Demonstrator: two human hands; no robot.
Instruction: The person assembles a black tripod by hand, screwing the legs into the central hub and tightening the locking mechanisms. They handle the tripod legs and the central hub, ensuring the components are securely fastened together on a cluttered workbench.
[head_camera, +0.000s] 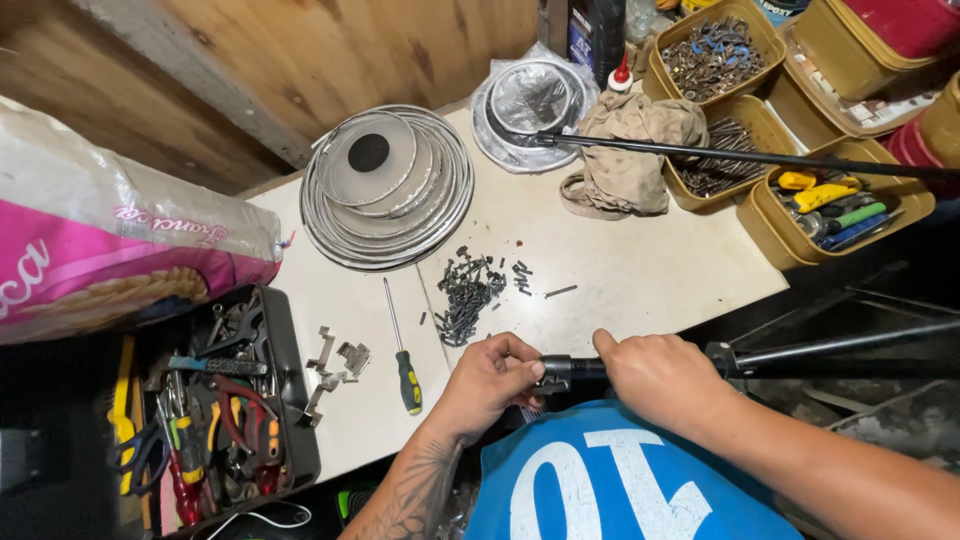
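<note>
My left hand (492, 378) pinches the end of a black metal tube (572, 370) just off the near edge of the white workbench (640, 270). My right hand (655, 375) is wrapped around the same tube a little further right, where it joins a black folding frame (830, 345). A pile of small dark screws (470, 295) lies on the bench just beyond my hands. A screwdriver with a green and yellow handle (405, 370) rests to the left of my left hand.
A stack of round metal rims (388, 190) sits at the back. A black tool tray (215, 400) holds pliers at the left, beside a pink and white sack (110, 240). Yellow tubs (830, 215) of hardware, a rag (630, 150) and a long black rod (740, 155) lie at the right.
</note>
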